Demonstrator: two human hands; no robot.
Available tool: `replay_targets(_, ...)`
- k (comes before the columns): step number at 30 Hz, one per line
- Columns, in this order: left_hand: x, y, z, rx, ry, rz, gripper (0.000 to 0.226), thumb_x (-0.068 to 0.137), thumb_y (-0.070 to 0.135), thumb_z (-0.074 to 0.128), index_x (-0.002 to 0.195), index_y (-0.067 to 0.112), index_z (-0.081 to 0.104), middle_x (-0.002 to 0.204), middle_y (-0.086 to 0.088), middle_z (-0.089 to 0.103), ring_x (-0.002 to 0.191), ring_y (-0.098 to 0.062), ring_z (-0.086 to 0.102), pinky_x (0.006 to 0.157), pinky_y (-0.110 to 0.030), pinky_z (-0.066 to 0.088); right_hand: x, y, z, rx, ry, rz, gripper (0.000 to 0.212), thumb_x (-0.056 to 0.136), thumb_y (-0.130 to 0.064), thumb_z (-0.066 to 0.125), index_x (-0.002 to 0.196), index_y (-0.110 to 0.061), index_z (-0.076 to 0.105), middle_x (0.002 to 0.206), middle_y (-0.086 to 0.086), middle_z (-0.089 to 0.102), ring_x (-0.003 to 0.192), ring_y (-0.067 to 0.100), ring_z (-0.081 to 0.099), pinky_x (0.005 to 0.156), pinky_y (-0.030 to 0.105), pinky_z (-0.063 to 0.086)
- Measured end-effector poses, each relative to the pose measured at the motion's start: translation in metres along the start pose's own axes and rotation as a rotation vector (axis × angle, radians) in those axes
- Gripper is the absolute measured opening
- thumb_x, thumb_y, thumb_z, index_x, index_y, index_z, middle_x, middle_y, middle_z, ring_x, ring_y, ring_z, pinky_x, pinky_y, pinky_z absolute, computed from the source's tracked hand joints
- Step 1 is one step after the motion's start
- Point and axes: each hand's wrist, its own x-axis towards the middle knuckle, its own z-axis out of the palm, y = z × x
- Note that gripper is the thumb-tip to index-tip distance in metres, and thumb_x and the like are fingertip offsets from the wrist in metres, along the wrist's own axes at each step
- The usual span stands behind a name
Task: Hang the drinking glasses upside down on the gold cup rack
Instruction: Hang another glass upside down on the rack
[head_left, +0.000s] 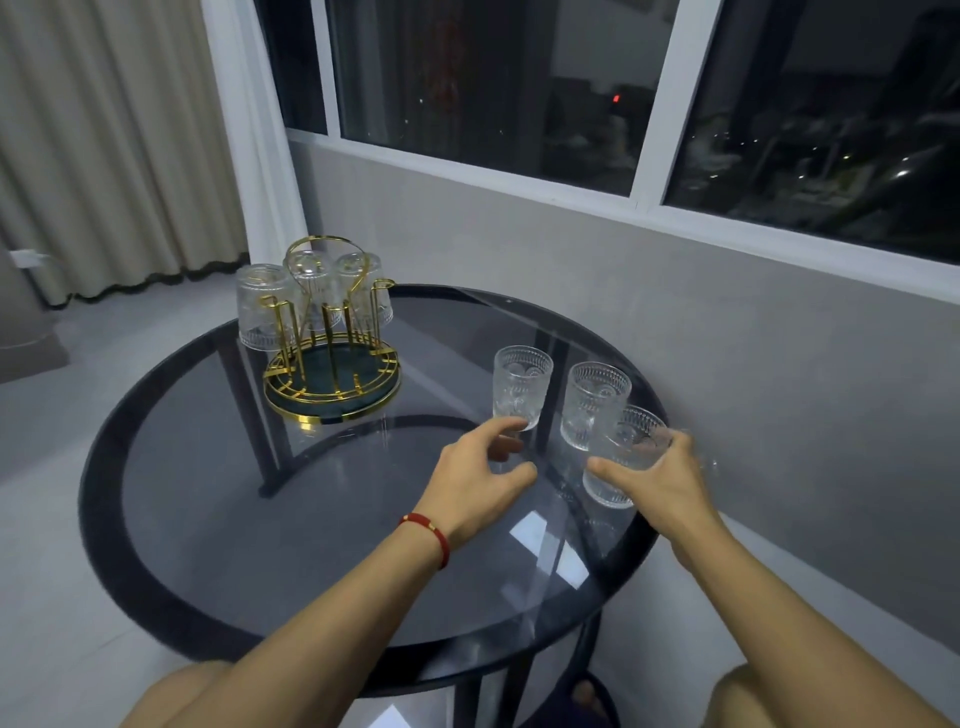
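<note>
Bare knees at the bottom edge, cut off by the frame; a foot dimly seen through the glass table (156, 467). Left hand (480, 475) open and curled, red cord on its wrist, fingertips at the foot of the nearest-left glass (522, 387), gripping nothing; real contact hard to judge. Right hand (657, 480) wrapped round a tilted glass (626, 457), fingers blurred, glass base partly hidden behind the thumb. Third glass (595, 402) upright on the table between the other two, just beside the held one. All three empty. Farther left on the table, gold rack (332, 384) with a dark green round tray; three glasses (265, 306) hung upside down on its far prongs, overlapping and hard to separate. Near prongs bare.
</note>
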Motion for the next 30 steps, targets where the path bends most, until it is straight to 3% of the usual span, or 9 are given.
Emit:
replay_targets(2,0.000,0.001,0.000,-0.031,-0.006,-0.010,0.046,0.085,0.026,0.072,0.131,0.030,0.063,0.111,0.009,0.073,0.105,-0.005,0.066,0.098,-0.030,0.053,0.000,0.003,-0.002,-0.015,-0.019,-0.005,0.088,0.061,-0.054,0.094,0.130,-0.026,0.047,0.128,-0.001,0.058,0.108,0.020,0.055,0.087,0.037,0.046)
replay_targets(6,0.000,0.002,0.000,-0.096,-0.032,-0.018,0.049,0.082,0.035,0.077,0.128,0.032,0.062,0.110,0.011,0.072,0.100,-0.004,0.068,0.095,-0.036,0.057,-0.012,-0.006,-0.013,-0.093,-0.030,-0.176,0.085,0.054,-0.065,0.088,0.125,-0.032,0.055,0.119,-0.009,0.064,0.108,0.018,0.062,0.083,0.036,0.050)
replay_targets(10,0.000,0.003,-0.003,-0.182,-0.053,-0.014,0.079,0.070,0.060,0.080,0.139,0.034,0.052,0.122,0.011,0.065,0.108,-0.003,0.065,0.096,-0.031,0.055,-0.030,-0.030,-0.009,-0.052,-0.178,-0.403,0.079,0.057,-0.068,0.088,0.124,-0.047,0.053,0.122,-0.022,0.067,0.113,0.001,0.063,0.089,0.028,0.052)
replay_targets(14,-0.002,0.005,-0.013,-0.136,-0.077,0.055,0.093,0.066,0.057,0.085,0.146,0.040,0.040,0.131,0.014,0.059,0.119,0.000,0.057,0.099,-0.022,0.050,-0.041,-0.049,0.015,0.005,-0.331,-0.472,0.080,0.059,-0.036,0.093,0.129,-0.044,0.055,0.124,-0.018,0.070,0.115,0.004,0.066,0.091,0.032,0.059)
replay_targets(17,-0.001,0.003,-0.028,-0.068,0.029,0.092,0.086,0.062,0.049,0.088,0.137,0.033,0.049,0.123,0.011,0.065,0.114,-0.001,0.061,0.098,-0.028,0.054,-0.041,-0.059,0.035,0.077,-0.410,-0.512,0.076,0.061,-0.020,0.092,0.126,-0.043,0.060,0.119,-0.017,0.073,0.112,0.002,0.069,0.092,0.030,0.059)
replay_targets(21,0.009,-0.007,-0.058,-0.200,0.188,0.011,0.076,0.060,0.046,0.091,0.127,0.027,0.058,0.116,0.008,0.069,0.107,-0.006,0.066,0.087,-0.040,0.061,-0.034,-0.072,0.061,0.332,-0.559,-0.370,0.071,0.073,-0.032,0.087,0.136,-0.041,0.055,0.131,-0.010,0.069,0.117,0.003,0.068,0.093,0.026,0.057)
replay_targets(24,0.018,-0.016,-0.076,-0.374,0.279,-0.078,0.072,0.065,0.041,0.092,0.126,0.027,0.058,0.115,0.003,0.067,0.105,-0.013,0.068,0.071,-0.042,0.066,-0.027,-0.083,0.086,0.660,-0.696,-0.102,0.057,0.092,-0.036,0.069,0.145,-0.025,0.052,0.141,0.010,0.067,0.124,0.023,0.069,0.110,0.048,0.050)
replay_targets(27,0.026,-0.025,-0.084,-0.425,0.293,-0.101,0.074,0.063,0.041,0.092,0.126,0.027,0.057,0.115,0.003,0.066,0.106,-0.014,0.068,0.075,-0.044,0.065,-0.026,-0.098,0.114,0.798,-0.756,0.000,0.044,0.110,-0.039,0.043,0.146,-0.015,0.055,0.135,0.015,0.072,0.121,0.037,0.070,0.103,0.056,0.053)
replay_targets(30,0.034,-0.035,-0.089,-0.454,0.316,-0.085,0.076,0.065,0.042,0.091,0.131,0.025,0.056,0.118,0.005,0.065,0.107,-0.014,0.068,0.076,-0.041,0.065,-0.023,-0.111,0.130,0.897,-0.748,0.075,0.044,0.111,-0.037,0.042,0.140,-0.011,0.063,0.132,0.016,0.074,0.122,0.036,0.070,0.109,0.056,0.048)
